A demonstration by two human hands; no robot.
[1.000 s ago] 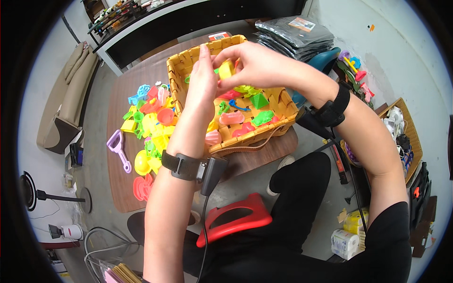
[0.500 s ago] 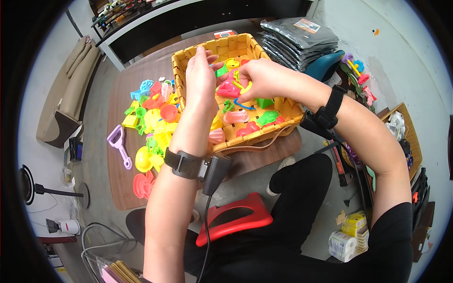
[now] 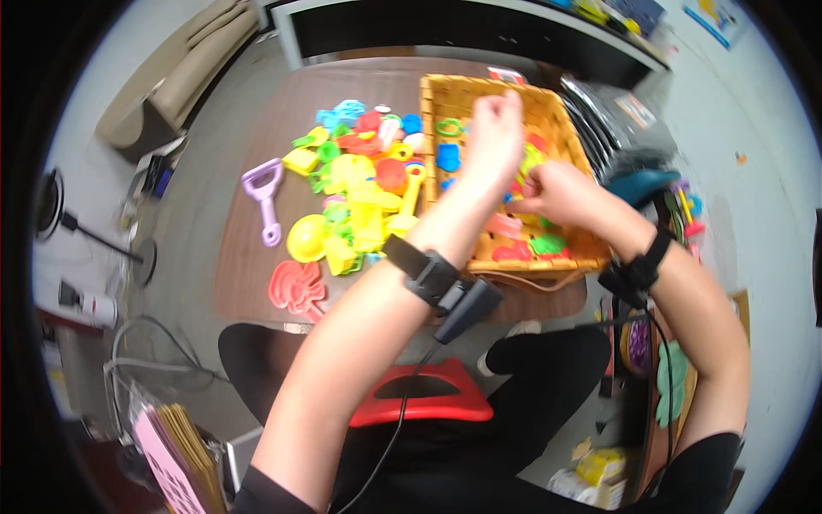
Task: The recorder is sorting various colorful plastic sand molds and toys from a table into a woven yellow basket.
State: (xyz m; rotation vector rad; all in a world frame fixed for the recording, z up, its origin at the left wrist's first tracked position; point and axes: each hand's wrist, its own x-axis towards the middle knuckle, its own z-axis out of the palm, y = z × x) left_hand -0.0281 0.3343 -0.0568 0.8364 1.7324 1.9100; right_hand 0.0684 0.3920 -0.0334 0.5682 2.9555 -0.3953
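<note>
My left hand (image 3: pixel 499 137) is over the wicker basket (image 3: pixel 556 103), back toward me, its fingers mostly hidden and blurred. Beside it, inside the basket, my right hand (image 3: pixel 561 193) has its fingers curled together in a pinch; what they hold, if anything, cannot be made out. A yellow-green plastic piece (image 3: pixel 533 157) shows right by those fingers. Around the hands in the basket lie a blue toy piece (image 3: pixel 448 158), a green mould (image 3: pixel 549 245), a red mould (image 3: pixel 512 251) and a pink translucent piece (image 3: pixel 503 225).
Left of the basket, a pile of colourful sand toys covers the brown table (image 3: pixel 248 214), including a yellow round mould (image 3: pixel 306 238), a purple shovel (image 3: pixel 265 201) and a red mould (image 3: pixel 295 288). Stacked black plastic packages (image 3: pixel 612 124) stand beyond the basket. A red stool (image 3: pixel 428 403) is between my legs.
The view has swung left, so the table and basket appear farther right. My left hand's fingers, spread before, are now hidden. The yellow piece in my right fingers is no longer clearly visible.
</note>
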